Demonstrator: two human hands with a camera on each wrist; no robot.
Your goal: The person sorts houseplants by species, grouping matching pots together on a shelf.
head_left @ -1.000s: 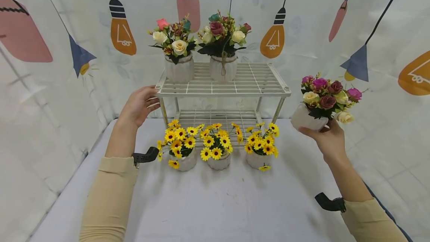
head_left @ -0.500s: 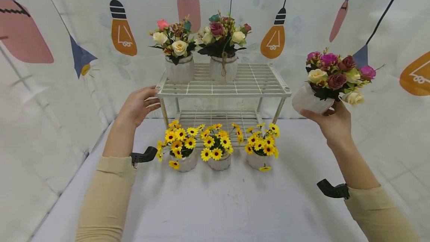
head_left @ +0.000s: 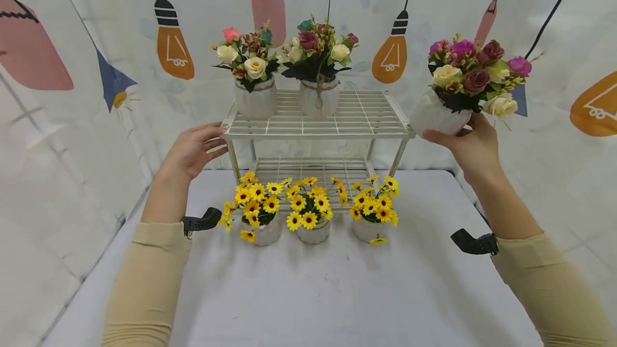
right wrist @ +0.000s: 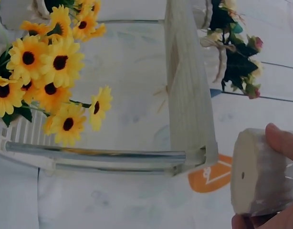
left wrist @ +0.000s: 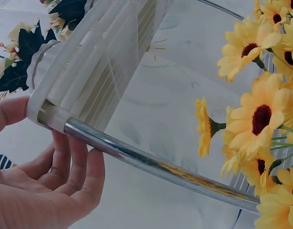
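Note:
My right hand (head_left: 474,146) grips a white flowerpot (head_left: 436,114) with purple, maroon and cream artificial roses (head_left: 477,76). It is held in the air, tilted, just off the right end of the top shelf. In the right wrist view the flowerpot's underside (right wrist: 244,174) shows, thumb and fingers on either side. My left hand (head_left: 190,151) holds the left front corner of a white two-tier wire rack (head_left: 308,135); in the left wrist view its fingers (left wrist: 91,179) curl beneath that corner by the metal leg (left wrist: 151,157). Two potted rose bouquets (head_left: 255,100) (head_left: 319,98) stand on the rack's top tier.
Three pots of yellow daisy-like flowers (head_left: 260,232) (head_left: 313,232) (head_left: 370,229) stand in a row on the white-covered table (head_left: 308,293), before the lower tier (head_left: 313,165). A curtain with printed lamps (head_left: 175,50) hangs behind.
My right hand has raised the rose flowerpot from beside the rack to about top-shelf height, ending slightly left and closer to the rack's right end. The left hand stays at its corner.

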